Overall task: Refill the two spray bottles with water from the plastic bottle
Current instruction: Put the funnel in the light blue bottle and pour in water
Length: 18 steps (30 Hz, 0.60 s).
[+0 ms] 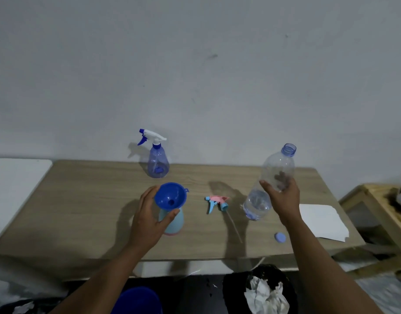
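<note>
Uncapped plastic btl (278,164); blue sprayer (158,162); pastel sprayer (176,225)

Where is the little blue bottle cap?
In the head view, the blue cap lies on the wooden table, right side, near its front edge, left of the white paper.

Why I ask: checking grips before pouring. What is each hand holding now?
Left hand: grips the spray bottle under the funnel.
Right hand: holds the water bottle.
</note>
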Tool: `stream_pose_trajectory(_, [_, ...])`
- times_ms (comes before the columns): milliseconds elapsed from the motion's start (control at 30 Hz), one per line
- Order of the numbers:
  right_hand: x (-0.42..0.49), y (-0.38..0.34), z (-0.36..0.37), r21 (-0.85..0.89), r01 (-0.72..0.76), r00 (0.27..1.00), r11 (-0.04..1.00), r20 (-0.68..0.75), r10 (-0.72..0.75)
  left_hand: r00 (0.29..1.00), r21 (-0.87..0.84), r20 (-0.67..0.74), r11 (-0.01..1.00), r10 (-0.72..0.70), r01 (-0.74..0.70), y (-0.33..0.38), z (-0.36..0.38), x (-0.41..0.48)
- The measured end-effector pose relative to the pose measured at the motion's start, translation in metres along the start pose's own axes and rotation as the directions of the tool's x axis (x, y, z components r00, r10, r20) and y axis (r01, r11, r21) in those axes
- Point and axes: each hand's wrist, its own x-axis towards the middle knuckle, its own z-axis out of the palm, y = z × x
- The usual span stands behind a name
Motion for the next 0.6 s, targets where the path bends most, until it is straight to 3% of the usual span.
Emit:
stream_pose_trajectory(133, [-0.019, -0.004, 0.003, -0.038, 0.106, 0.994, 0.994, -0.029, -0.107, 0.997, -0.029, 0.036, 0.997, -0.075, 0.076, 0.003, 0.0, 0.003])
stream_pose_trajectory(333, [-0.051, -0.038, 0.005, 0.101, 0.382, 0.918, 0.919, -0.153, -0.365, 0.993, 0.011, 0.045, 0.994, -0.106, 0.105, 0.01, 0.001, 0.006])
stream_pose_trajectory(400, [-0.055, -0.05, 0.006, 0.139, 0.443, 0.896, 0.886, -0.076, -0.437, 0.992, 0.004, 0.048, 0.993, -0.115, 0.115, 0.012, 0.0, 0.007])
stream_pose_trajectory(600, [-0.073, -0.076, 0.024, 0.068, 0.45, 0.812, 0.891, 0.383, -0.439, 0.99, -0.03, 0.031, 0.99, -0.137, 0.138, 0.014, -0.002, 0.006])
